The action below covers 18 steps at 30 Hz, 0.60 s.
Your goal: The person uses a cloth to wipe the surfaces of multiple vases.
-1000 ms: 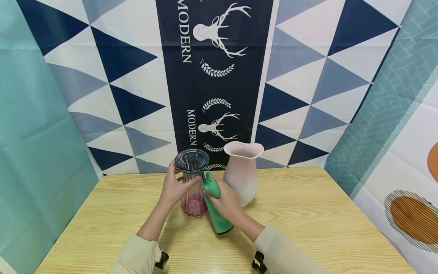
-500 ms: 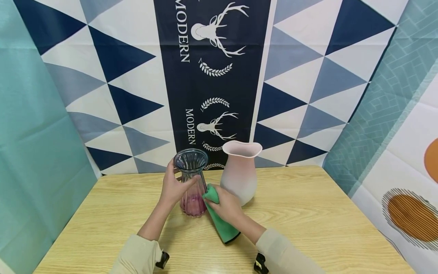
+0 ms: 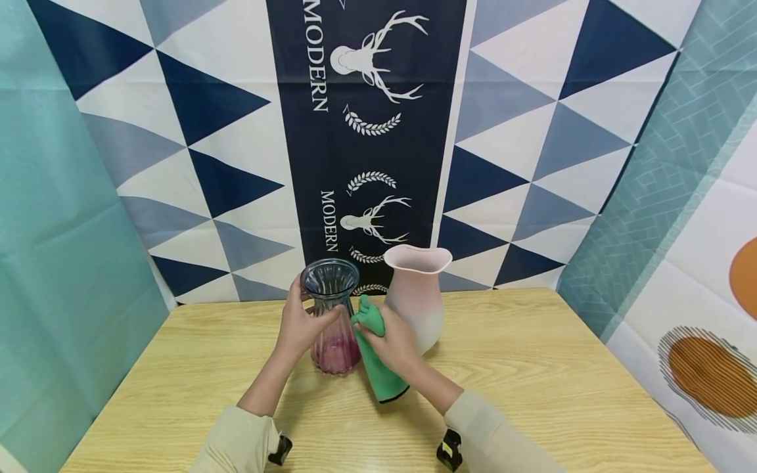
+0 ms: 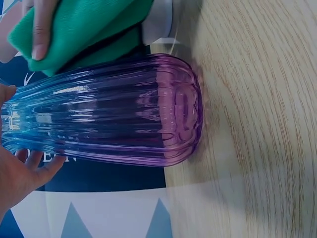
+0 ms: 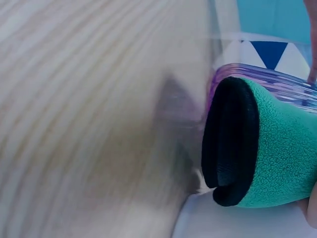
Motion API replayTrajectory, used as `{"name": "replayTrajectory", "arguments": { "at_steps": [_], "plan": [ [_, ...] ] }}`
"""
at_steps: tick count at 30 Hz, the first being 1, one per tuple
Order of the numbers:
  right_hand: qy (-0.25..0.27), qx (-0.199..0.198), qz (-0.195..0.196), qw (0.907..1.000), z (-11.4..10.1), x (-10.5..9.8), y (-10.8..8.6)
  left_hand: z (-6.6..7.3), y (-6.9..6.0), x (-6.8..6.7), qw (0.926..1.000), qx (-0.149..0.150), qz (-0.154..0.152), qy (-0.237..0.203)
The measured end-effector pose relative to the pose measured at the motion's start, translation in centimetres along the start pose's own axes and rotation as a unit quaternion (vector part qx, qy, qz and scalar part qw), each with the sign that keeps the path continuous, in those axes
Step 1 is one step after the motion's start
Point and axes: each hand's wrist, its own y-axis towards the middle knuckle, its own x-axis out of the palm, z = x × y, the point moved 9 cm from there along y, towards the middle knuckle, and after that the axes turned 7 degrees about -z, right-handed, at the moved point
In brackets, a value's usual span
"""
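Note:
A ribbed glass vase (image 3: 334,341), blue at the rim and pink-purple at the base, stands upright on the table. My left hand (image 3: 300,322) grips its neck, thumb across the front and fingers behind; the left wrist view shows the fingers wrapped round the glass (image 4: 114,109). In my right hand (image 3: 395,341) is a bunched green cloth (image 3: 378,371) with a black edge, its lower end hanging down. The cloth lies close against the vase's right side; exact contact is hard to tell. Its folded end (image 5: 277,144) shows large in the right wrist view.
A white and pink ceramic vase (image 3: 416,302) stands just behind and right of my right hand. The wood-grain table (image 3: 520,381) ends at a patterned backdrop (image 3: 236,164). Fabric walls rise at the left and right.
The right hand with the cloth dips down along the vase's right side, then comes back up. My left hand keeps its hold, and the vase stays in place.

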Motion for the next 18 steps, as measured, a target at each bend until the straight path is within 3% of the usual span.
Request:
{"name": "replayTrajectory", "arguments": {
  "at_steps": [11,18],
  "plan": [
    [0.01,-0.063,0.091,0.9938,-1.8,-2.2,0.8,-0.4,0.0,0.2,0.9995,0.008,-0.031,0.002],
    [0.014,-0.074,0.107,0.9915,-2.4,-2.5,1.2,0.4,-0.1,0.4,0.9983,-0.003,-0.058,-0.008]
  ]
}}
